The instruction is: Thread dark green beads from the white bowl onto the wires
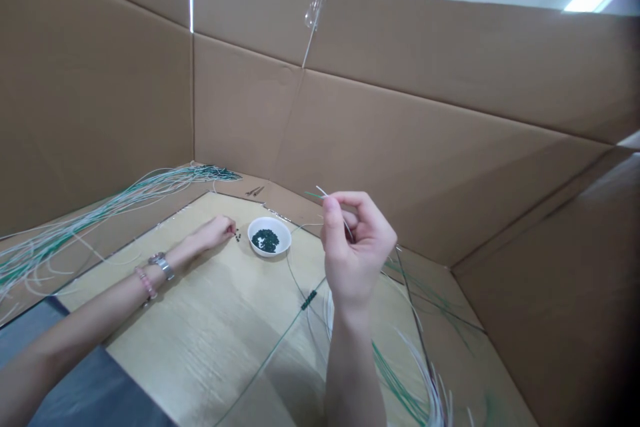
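Note:
My right hand [357, 243] is raised in front of me, thumb and fingertips pinched on a green wire and a white wire, whose thin ends [320, 191] stick out past the fingertips. My left hand [219, 231] rests low on the board with its fingers closed; whatever they may hold is hidden. Several small dark beads [238, 235] lie beside its fingertips. To the right of them stands a white bowl [285, 229] with many dark green beads [265, 240] inside. A short dark green cluster [309, 300] sits along a green wire on the board.
A long bundle of green and white wires [125, 203] lies along the left side. More wires [400, 373] spread at the lower right. Small metal tools [255, 191] lie behind the board [220, 320]. Cardboard walls [380, 127] surround the work area. A dark sheet [100, 390] covers the near left.

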Demonstrator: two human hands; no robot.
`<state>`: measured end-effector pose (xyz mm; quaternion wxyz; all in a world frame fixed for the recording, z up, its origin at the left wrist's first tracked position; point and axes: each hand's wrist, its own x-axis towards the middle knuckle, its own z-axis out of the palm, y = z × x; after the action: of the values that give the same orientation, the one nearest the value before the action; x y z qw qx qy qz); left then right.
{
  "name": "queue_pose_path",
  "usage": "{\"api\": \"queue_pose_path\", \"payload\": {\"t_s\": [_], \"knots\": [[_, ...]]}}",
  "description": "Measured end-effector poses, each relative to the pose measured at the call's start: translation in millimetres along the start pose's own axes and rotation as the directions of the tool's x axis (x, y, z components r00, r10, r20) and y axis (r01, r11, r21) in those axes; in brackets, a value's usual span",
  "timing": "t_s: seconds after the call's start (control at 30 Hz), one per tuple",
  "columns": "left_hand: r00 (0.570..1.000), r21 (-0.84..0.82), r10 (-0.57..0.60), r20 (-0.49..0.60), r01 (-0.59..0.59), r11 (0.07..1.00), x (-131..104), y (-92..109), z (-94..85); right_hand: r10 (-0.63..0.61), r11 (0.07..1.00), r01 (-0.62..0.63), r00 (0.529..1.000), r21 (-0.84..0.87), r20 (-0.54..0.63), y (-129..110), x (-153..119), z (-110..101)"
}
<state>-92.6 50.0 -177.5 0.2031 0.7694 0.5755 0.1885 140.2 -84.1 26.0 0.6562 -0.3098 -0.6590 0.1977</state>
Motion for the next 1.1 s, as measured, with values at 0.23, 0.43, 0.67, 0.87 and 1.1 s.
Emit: {"api": "queue_pose_path", "payload": {"t_s": [0.23, 0.43, 0.67, 0.87, 1.1], "knots": [[0.993, -0.170, 0.051, -0.102, -0.068, 0.983, -8.9, 14.0, -14.9, 0.015, 1.000, -0.015, 1.000, -0.002, 0.008, 0.7, 1.2, -0.6], [0.908, -0.451, 0.079, -0.412, -0.279, 0.848, -17.6, 83.0, -63.2, -0.005, 1.000, 0.005, 1.000, -0.005, -0.010, 0.5, -0.4, -0.9], [0.804, -0.694, 0.103, -0.586, -0.563, 0.450, -53.4, 206.3, -99.4, -0.221, 0.969, 0.203, 0.967, -0.139, -0.126, -6.4, -12.6, -1.5], [0.875, -0.896, 0.195, -0.442, -0.420, -0.144, -83.7, 238.8, -100.1, -0.450, 0.880, 0.409, 0.881, -0.242, -0.148, -13.4, -17.2, -5.7], [0.855, -0.901, 0.301, -0.423, -0.362, -0.239, -86.5, 235.2, -99.6, -0.473, 0.871, 0.441, 0.871, -0.217, -0.131, -14.6, -22.6, 3.2]]}}
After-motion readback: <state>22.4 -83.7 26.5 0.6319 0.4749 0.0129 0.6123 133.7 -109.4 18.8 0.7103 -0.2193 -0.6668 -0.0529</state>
